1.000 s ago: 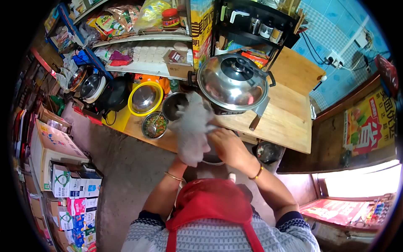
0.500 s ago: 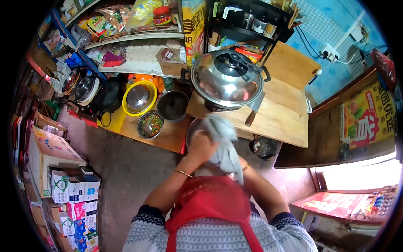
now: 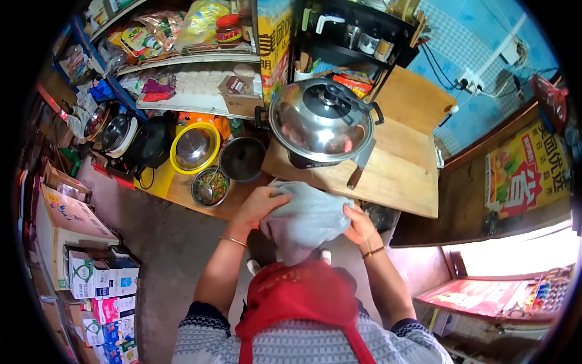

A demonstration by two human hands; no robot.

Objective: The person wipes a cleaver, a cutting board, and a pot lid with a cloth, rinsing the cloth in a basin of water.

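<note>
A pale grey-blue cloth (image 3: 312, 215) is spread out in front of my red apron, above the floor at the table's front edge. My left hand (image 3: 262, 205) grips its left side and my right hand (image 3: 360, 224) pinches its right side. Just beyond the cloth, a large steel wok with a domed lid (image 3: 321, 118) stands on the wooden table. A cleaver (image 3: 359, 170) lies beside the wok, its handle toward me. What is directly under the cloth is hidden.
At the left are a bowl of chopped vegetables with a spoon (image 3: 210, 186), a dark pot (image 3: 242, 159) and a yellow basin (image 3: 195, 148) with a metal lid. A large wooden board (image 3: 403, 176) extends to the right. Shelves (image 3: 188, 60) with packets stand behind; cartons (image 3: 106, 279) are stacked at left.
The cloth was bunched and hanging between my close-together hands; now it is stretched wider. My hands have moved apart, the left one leftward and the right one out to the right.
</note>
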